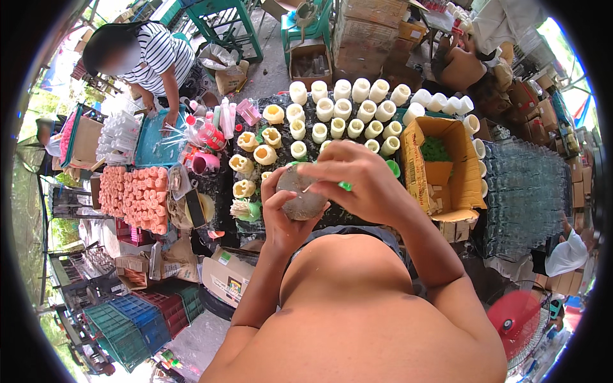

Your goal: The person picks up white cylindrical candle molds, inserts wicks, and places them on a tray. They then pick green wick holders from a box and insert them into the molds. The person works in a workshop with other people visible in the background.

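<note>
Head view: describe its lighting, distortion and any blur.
Head view: even daylight, with blown-out glare at the upper right rim; fisheye bending curves the crates and tables toward a black circular border; the left hand holding the round grey object and the right hand look sharp; a co-worker's face is blurred.

Both bare forearms rise from the lower edge and meet at chest height. The left hand (285,210) is cupped upward, fingers curled closed. The right hand (357,179) arches over it, palm down, thumb and forefinger pinched together.
</note>
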`<action>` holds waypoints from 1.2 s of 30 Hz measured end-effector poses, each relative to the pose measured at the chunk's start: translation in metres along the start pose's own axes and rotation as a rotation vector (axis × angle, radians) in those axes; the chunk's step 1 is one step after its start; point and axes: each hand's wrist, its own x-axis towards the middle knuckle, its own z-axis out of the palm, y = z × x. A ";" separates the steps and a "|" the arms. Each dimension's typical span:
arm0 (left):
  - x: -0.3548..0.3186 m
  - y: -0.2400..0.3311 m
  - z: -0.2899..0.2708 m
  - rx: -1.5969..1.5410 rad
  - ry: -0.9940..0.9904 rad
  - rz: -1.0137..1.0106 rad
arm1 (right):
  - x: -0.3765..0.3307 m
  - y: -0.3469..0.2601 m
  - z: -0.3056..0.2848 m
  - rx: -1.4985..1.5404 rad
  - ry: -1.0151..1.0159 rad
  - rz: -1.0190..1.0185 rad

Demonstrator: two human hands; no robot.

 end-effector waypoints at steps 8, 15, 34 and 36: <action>-0.004 0.000 0.010 -0.841 0.322 -0.894 | -0.034 0.012 -0.010 0.154 0.339 0.311; -0.017 -0.043 0.015 -1.846 0.435 -1.464 | -0.042 0.008 0.011 -0.039 0.315 0.193; 0.009 0.010 0.045 -1.382 0.512 -1.345 | -0.022 0.043 0.058 -0.408 0.312 0.113; 0.008 0.010 0.044 -1.352 0.484 -1.314 | -0.025 0.042 0.052 -0.482 0.263 0.113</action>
